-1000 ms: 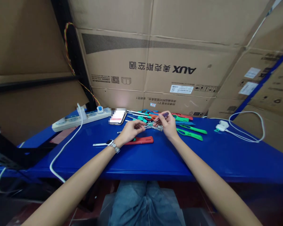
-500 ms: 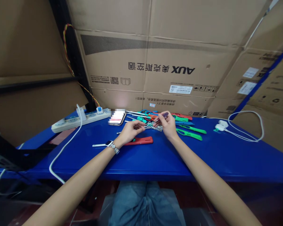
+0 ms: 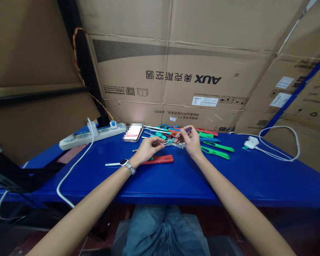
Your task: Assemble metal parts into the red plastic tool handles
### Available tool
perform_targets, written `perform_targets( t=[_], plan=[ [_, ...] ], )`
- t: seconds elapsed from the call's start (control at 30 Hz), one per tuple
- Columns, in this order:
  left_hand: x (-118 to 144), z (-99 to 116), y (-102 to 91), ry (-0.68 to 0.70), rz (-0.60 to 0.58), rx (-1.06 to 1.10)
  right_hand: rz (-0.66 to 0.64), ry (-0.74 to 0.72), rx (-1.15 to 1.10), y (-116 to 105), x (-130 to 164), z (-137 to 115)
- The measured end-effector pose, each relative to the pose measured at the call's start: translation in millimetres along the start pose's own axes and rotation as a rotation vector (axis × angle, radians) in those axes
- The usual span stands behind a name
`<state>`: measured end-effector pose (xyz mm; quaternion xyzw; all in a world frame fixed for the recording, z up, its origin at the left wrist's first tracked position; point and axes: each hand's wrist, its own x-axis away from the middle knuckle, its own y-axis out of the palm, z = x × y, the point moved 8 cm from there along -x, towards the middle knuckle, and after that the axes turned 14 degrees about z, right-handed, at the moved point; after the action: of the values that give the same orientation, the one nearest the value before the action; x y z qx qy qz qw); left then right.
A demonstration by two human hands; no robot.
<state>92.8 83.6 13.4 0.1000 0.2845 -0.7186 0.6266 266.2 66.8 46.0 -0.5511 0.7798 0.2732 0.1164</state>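
Observation:
My right hand [image 3: 193, 142] is closed around a screwdriver with a dark purple handle [image 3: 188, 130], its thin metal end angled down to the left. My left hand [image 3: 148, 148] has thumb and fingers pinched together at the edge of a pile of small silvery parts [image 3: 173, 142]; what it holds there is too small to make out. Below the left hand lies a red long-necked lighter [image 3: 164, 159], its metal tube emerging left of the wrist. Behind both hands are several more long-necked lighters, among them a green lighter [image 3: 216, 152].
A phone [image 3: 134, 133] lies left of the lighters, beside a white power strip [image 3: 101, 134] with a cable running to the front edge. At the right, a white charger [image 3: 252, 141] trails a looped cable on the blue table [image 3: 245, 177]. Large cardboard [image 3: 192, 53] stands behind.
The whole view has shifted very slightly. Both hands stay at the same place over the small parts, with the screwdriver held in the right hand throughout.

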Motion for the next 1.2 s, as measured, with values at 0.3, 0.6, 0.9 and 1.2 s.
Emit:
perform_targets(
  t=[0.3, 0.6, 0.9, 1.2],
  plan=[
    [0.3, 1.2, 3.0, 0.005, -0.029, -0.003, -0.018, 0.001, 0.009, 3.2, 2.4, 1.9],
    [0.7, 3.6, 2.6, 0.048, -0.024, -0.062, -0.003, -0.013, 0.004, 1.4, 1.6, -1.0],
    [1.3, 6.4, 1.0, 0.060, -0.020, -0.082, -0.014, 0.009, -0.003, 3.0, 1.8, 1.3],
    [9.3, 12.9, 9.6, 0.106, -0.106, -0.132, -0.041, -0.062, 0.068, 4.4, 3.9, -5.1]
  ],
)
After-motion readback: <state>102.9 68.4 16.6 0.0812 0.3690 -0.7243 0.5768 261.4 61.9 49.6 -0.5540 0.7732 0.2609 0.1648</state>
